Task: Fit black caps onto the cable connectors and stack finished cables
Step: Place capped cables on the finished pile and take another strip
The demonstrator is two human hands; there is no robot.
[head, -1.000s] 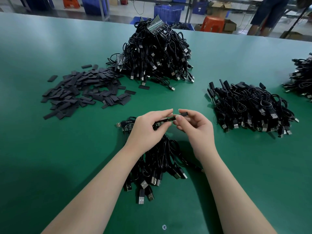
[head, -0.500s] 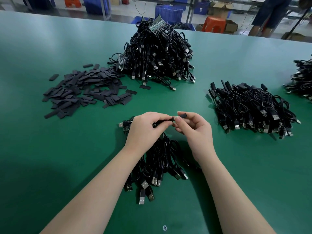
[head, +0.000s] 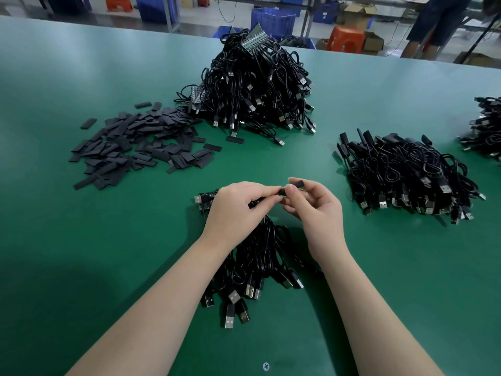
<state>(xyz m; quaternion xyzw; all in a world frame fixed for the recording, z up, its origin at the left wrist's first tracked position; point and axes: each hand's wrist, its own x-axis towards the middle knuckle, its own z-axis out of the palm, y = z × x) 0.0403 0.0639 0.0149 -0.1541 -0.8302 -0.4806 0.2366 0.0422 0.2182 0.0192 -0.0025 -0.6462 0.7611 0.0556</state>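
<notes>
My left hand [head: 234, 210] pinches the connector end of a black cable just above a small bundle of cables [head: 254, 264] lying in front of me. My right hand [head: 314, 210] pinches a black cap [head: 296, 184] between thumb and fingers, its left end at the connector. The two hands meet fingertip to fingertip. A loose heap of black caps [head: 135, 147] lies at the left. A tall pile of uncapped cables [head: 257, 88] stands behind. A flatter stack of capped cables [head: 406, 175] lies at the right.
The green table [head: 81, 253] stretches all round. Another cable pile [head: 488, 128] sits at the far right edge. Beyond the table are blue crates [head: 272, 19], an orange stool [head: 344, 39], boxes and a standing person's legs [head: 433, 25].
Both hands stayed together over the bundle, and the fingers shifted slightly as the cap slid along the connector. The piles have not moved.
</notes>
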